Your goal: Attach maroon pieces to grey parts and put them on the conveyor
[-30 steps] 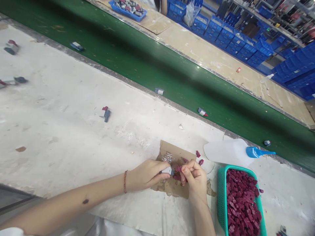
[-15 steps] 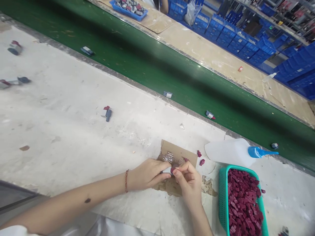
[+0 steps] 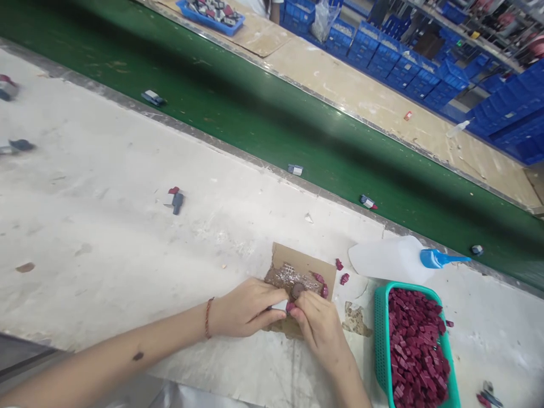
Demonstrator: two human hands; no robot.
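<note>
My left hand [image 3: 243, 309] pinches a small white-and-dark plastic part [image 3: 279, 305] between thumb and fingers. My right hand [image 3: 322, 330] has its fingertips closed on a small maroon plastic piece [image 3: 290, 306], which touches the end of that part. Both hands are over a torn cardboard piece [image 3: 312, 262] with a shiny, wet-looking patch on it. Several loose maroon pieces [image 3: 324, 290] lie on the cardboard beside my right hand. My fingers partly hide the two joined parts.
To the right stands a green basket [image 3: 380, 345] of maroon pieces. Behind it a white squeeze bottle [image 3: 385, 259] with a blue nozzle lies on its side. A green conveyor belt [image 3: 238, 124] carries several small parts. An assembled part [image 3: 174, 200] rests on the white table [image 3: 127, 226].
My right hand has turned over, its fingers now curled down against the part. Both hands have shifted slightly left and down in view. Parts on the belt have moved a little rightward.
</note>
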